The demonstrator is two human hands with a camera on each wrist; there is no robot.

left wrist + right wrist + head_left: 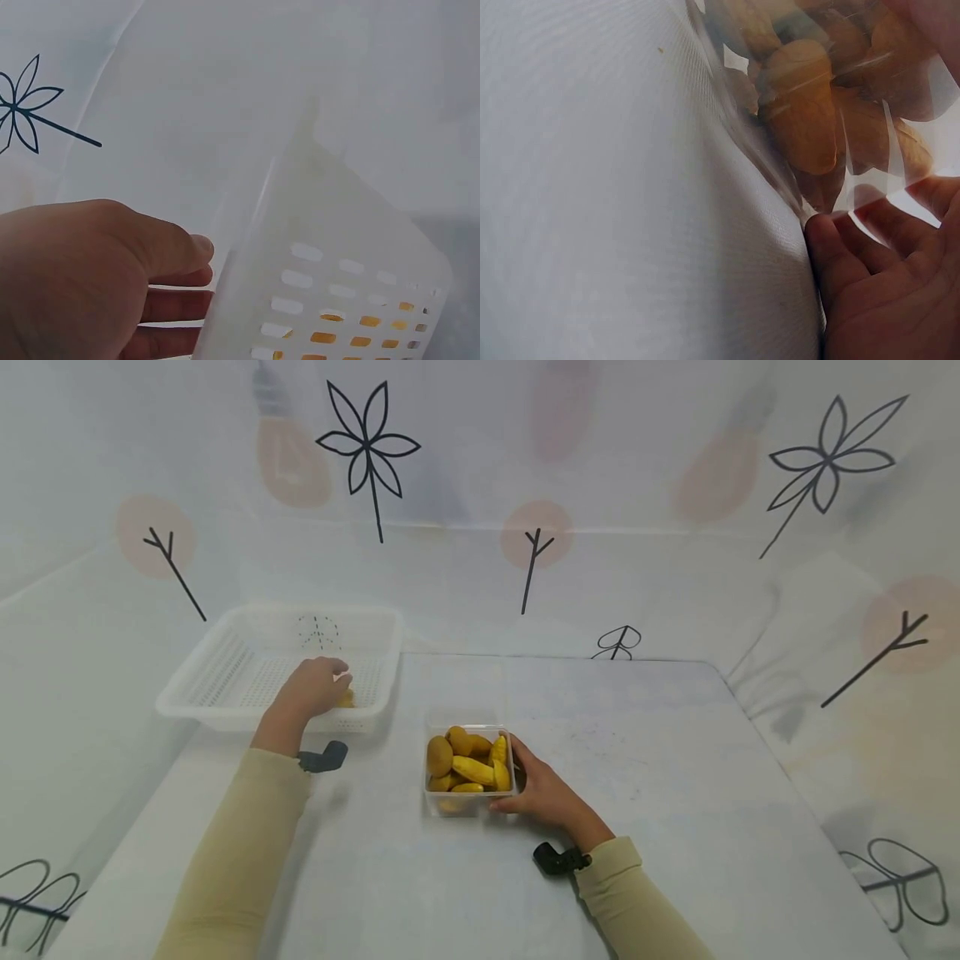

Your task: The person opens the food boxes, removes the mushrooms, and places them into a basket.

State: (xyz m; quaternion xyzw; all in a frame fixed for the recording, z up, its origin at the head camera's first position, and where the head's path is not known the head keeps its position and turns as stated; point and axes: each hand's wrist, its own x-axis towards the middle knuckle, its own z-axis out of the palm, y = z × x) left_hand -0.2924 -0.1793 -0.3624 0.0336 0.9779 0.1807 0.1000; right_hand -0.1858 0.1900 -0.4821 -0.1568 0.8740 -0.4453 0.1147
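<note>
In the head view, a clear plastic box [471, 802] stands on the table, filled with brown oval pieces [439, 756] and long yellow pieces [472, 770] that look like toy fruit. My right hand [543, 789] grips its right side, thumb at the near corner and fingers further back. The right wrist view shows fingertips [827, 234] against the clear wall. Over the near right part of a white basket [225, 693] hovers my left hand [311, 687], its fingers loosely bent. A yellow piece [347, 698] shows beside it inside the basket; nothing shows between thumb and fingers.
The white table [637, 777] reaches to a patterned cloth wall [465, 585] at the back and sides. Orange-yellow pieces [322, 338] show through the slots of the basket's wall. Dark wrist cameras [558, 860] sit on both wrists.
</note>
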